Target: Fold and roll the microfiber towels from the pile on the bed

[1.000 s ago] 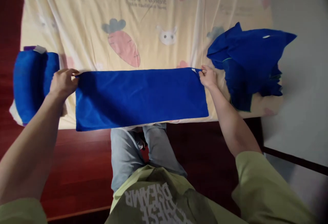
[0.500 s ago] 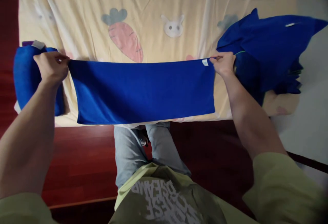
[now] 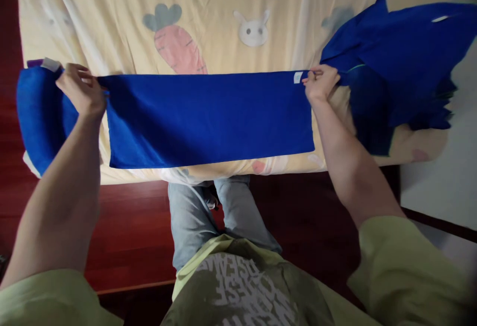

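Observation:
A blue cloth (image 3: 212, 120) is stretched flat between my hands, its lower edge near the front edge of the bed. My left hand (image 3: 84, 87) pinches its far left corner. The far right corner, beside a small white label (image 3: 297, 77), is pinched in my right hand (image 3: 322, 82). Just left of my left hand lies a rolled blue bundle (image 3: 35, 112). A loose heap of blue cloths (image 3: 410, 67) sits to the right of my right hand.
A cream sheet (image 3: 219, 23) printed with a carrot and a rabbit face covers the bed. Dark red floor (image 3: 130, 231) shows below the front edge. A pale surface (image 3: 432, 177) is at the right.
Both hands and the blue cloth have shifted slightly farther from my body. My left hand has moved a little to the right, away from the rolled bundle.

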`<state>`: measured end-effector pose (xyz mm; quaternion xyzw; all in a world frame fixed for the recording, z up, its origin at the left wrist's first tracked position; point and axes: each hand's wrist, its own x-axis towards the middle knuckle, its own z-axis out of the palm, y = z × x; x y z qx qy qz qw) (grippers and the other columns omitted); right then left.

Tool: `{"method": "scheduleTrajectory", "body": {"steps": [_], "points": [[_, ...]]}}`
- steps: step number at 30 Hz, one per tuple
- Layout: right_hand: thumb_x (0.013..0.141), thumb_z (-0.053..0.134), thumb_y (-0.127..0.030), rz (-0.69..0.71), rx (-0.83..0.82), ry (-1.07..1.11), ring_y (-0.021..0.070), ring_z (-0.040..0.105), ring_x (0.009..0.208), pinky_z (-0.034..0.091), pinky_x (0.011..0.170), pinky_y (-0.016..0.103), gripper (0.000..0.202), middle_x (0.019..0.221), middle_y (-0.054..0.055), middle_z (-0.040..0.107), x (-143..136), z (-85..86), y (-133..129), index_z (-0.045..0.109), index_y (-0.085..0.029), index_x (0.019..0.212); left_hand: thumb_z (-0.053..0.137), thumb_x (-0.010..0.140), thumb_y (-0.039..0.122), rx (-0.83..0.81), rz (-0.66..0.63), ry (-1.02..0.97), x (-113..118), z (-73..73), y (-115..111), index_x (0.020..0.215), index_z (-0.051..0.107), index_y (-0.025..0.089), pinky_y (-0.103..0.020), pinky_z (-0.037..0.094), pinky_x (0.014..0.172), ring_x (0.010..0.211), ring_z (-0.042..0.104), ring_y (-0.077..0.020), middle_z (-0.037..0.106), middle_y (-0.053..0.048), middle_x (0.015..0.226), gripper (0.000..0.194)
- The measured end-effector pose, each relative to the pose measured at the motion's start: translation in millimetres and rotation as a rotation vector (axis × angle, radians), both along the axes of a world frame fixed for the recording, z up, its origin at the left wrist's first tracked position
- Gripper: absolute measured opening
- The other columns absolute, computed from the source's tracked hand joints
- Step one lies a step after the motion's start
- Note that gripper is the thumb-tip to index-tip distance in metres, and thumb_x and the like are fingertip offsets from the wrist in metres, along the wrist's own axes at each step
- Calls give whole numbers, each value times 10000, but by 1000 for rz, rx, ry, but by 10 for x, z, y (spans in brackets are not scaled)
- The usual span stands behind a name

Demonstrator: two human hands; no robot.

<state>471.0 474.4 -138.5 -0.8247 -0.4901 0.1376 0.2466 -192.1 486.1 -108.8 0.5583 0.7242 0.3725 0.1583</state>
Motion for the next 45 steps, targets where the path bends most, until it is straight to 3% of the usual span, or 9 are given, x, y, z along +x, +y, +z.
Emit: {"method": "scheduleTrajectory", "body": {"steps": [4, 9, 16, 21, 24, 33, 38, 42, 45], "points": [[1053, 501, -231, 107, 101, -61, 267, 543, 1362, 463, 1151, 441, 389, 1486, 203, 524, -343, 71, -308, 492, -137, 1430, 716, 844, 73, -42, -65, 192, 280, -127, -248, 1380, 467, 6, -511, 379, 1201, 1381, 464, -281, 446, -235, 1495, 594], [1056, 420, -407, 405, -23, -187, 305, 258, 1578, 243, 1292, 553, 571, 1680, 137, 316, -564, 0, -546, 360, -178, 1576, 670, 960, 227, -132, -308, 172, 464, -283, -448, 1518, 395, 29, -557, -101, 1301, 1619, -14, -290, 106, -189, 1738, 653], [1047, 378, -516, 463, -168, -196, 337, 122, 1619, 136, 1282, 657, 697, 1724, 145, 235, -441, -81, -428, 269, -163, 1638, 605, 1011, 401, -242, -231, 153, 402, -306, -331, 1579, 244, -52, -602, -195, 1242, 1616, -80, -299, 69, -249, 1724, 811], [1067, 290, -503, 452, -70, -219, 317, 89, 1628, 128, 1293, 642, 673, 1736, 127, 205, -737, 60, -982, 243, -177, 1654, 664, 937, 442, -127, -370, 208, 832, -168, -976, 1588, 392, 136, -556, -116, 1300, 1627, -59, -307, 110, -119, 1750, 769], [1070, 280, -499, 519, -107, -223, 285, 141, 1623, 152, 1301, 609, 658, 1735, 98, 225, -785, 35, -1387, 230, -214, 1661, 599, 962, 493, -124, -299, 128, 942, -194, -1475, 1573, 427, 224, -586, -49, 1308, 1628, 20, -316, 195, -89, 1738, 689], [1068, 217, -430, 452, -221, -401, 274, 64, 1631, 152, 1300, 572, 715, 1751, 153, 101, -253, -117, -2074, 84, -76, 1674, 338, 1049, 397, -191, -130, 343, 568, -307, -2209, 1618, 340, 103, -526, 89, 1322, 1621, 124, -279, 220, -154, 1723, 640], [1061, 239, -432, 376, -219, -427, 325, 44, 1626, 122, 1268, 655, 731, 1743, 197, 92, -120, -5, -2392, 111, -38, 1663, 368, 1028, 413, -189, -136, 390, 515, -279, -2609, 1619, 295, 38, -592, 104, 1300, 1621, 67, -341, 134, -217, 1723, 704], [1045, 319, -415, 405, -35, -394, 341, 111, 1616, 194, 1260, 636, 709, 1715, 216, 214, -364, 178, -2781, 229, -39, 1640, 413, 999, 339, -137, -209, 405, 814, -229, -2904, 1579, 386, 80, -611, 119, 1298, 1621, 87, -332, 208, -212, 1711, 636], [1033, 372, -413, 409, 171, -115, 302, 323, 1548, 312, 1243, 549, 623, 1615, 214, 428, -843, 230, -3140, 406, -98, 1568, 415, 995, 272, -106, -363, 414, 1285, -189, -3033, 1498, 499, 124, -564, 190, 1302, 1617, 147, -294, 279, -175, 1699, 531]]}}
